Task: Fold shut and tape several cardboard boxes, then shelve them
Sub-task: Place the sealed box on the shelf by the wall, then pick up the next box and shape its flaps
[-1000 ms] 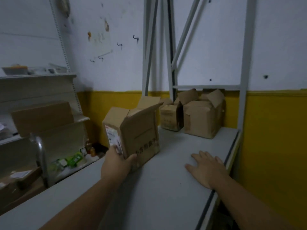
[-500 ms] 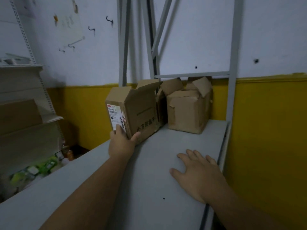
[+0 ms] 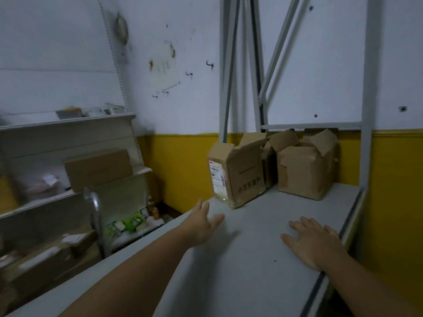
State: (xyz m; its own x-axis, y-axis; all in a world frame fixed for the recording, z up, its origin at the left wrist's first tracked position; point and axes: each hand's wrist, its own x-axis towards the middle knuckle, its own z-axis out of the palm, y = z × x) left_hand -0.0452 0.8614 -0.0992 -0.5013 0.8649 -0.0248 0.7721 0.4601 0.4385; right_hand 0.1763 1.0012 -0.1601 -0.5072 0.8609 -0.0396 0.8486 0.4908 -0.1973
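A cardboard box with a white shipping label (image 3: 238, 172) stands on the grey shelf board (image 3: 251, 259), its top flaps up. It touches a second box (image 3: 267, 165), mostly hidden, and a third box (image 3: 304, 170) stands to the right, flaps also up. My left hand (image 3: 202, 221) hovers open just short of the labelled box, fingers straight, touching nothing. My right hand (image 3: 313, 242) lies flat on the shelf board near its right edge.
Grey metal uprights (image 3: 366, 99) and diagonal braces frame the shelf at the back and right. To the left stands a white shelving unit (image 3: 68, 124) with a brown box (image 3: 98, 169) and packages. Cartons (image 3: 45, 259) and small green items (image 3: 128, 224) lie on the floor.
My left hand has let go of the labelled box and drawn back toward me. The box now stands deeper on the shelf against the others. My right hand stays flat.
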